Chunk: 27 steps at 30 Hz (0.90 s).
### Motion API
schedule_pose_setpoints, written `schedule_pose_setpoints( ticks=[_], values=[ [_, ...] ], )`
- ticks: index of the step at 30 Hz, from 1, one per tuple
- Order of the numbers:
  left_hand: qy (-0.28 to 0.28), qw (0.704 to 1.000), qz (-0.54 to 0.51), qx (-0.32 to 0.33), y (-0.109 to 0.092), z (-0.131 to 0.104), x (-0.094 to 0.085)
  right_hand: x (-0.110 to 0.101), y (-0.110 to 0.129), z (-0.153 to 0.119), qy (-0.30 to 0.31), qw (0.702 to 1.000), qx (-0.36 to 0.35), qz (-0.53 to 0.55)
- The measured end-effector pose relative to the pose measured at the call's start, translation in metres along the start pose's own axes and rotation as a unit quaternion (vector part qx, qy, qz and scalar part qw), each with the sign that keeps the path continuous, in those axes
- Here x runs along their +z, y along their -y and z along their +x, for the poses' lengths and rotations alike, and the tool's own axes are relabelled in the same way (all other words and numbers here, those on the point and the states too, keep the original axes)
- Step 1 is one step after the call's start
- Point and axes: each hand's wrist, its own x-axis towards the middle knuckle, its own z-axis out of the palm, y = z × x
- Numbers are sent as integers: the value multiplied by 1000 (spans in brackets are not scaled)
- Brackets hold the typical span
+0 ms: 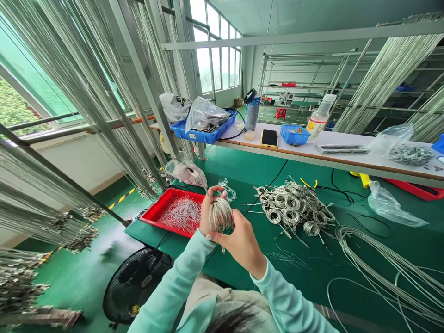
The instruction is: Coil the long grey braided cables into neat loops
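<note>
A coil of silvery-white cable (pixel 221 215) is held between both hands, above the front part of the green table. My left hand (pixel 207 213) has its fingers wrapped round the coil's left side and top. My right hand (pixel 243 238) grips the coil from the right, thumb at its lower edge and fingers against its side. Left of the hands sits a red tray (pixel 149 215) with thin white strips (pixel 182 215). To the right lies a pile of coiled cables (pixel 291 208). Some thin loose strands lie on the table below that pile.
Long loose cables (pixel 378 259) spread over the green table (pixel 243 171) at right. A raised shelf (pixel 239 144) behind carries blue trays, a phone (pixel 269 138), a bottle (pixel 319 118) and plastic bags. A black fan (pixel 137 284) stands below left. Cables hang in bundles at far left.
</note>
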Motion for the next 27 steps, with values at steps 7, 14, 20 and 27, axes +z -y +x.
schedule_pose_setpoints(
  ticks=[7,14,20,27],
  values=[
    [20,999,41,6,-12,-4,-4,-3,-3,5,83,981,69,163],
    [74,996,38,-15,-15,-4,-3,-6,4,6,147,925,129,325],
    [110,993,13,-24,-16,-7,-6,-17,5,5,171,943,63,279],
    [117,993,7,-6,-29,-15,-3,-23,5,-3,32,994,-28,104]
  ],
)
